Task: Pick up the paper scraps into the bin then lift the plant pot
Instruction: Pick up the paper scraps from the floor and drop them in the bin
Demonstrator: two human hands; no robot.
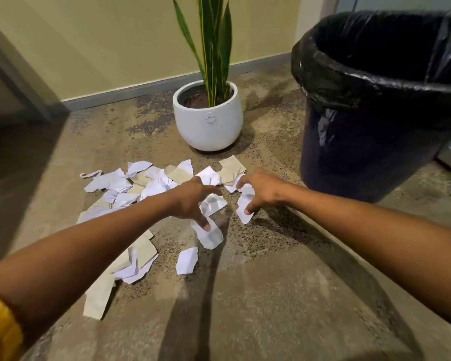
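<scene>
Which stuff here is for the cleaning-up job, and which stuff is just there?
For the job:
paper scraps scattered on the floor
bin with a black liner, on the right
plant pot, white, behind the scraps
left hand and right hand, both reaching onto scraps

Just there:
wall
baseboard
floor

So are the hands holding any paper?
Not lifted yet. The left hand and right hand claw at white paper scraps on the floor, fingertips on their edges.

Paper scraps are strewn over the mottled floor; farther off are set a plant pot and, right, a bin.
</scene>
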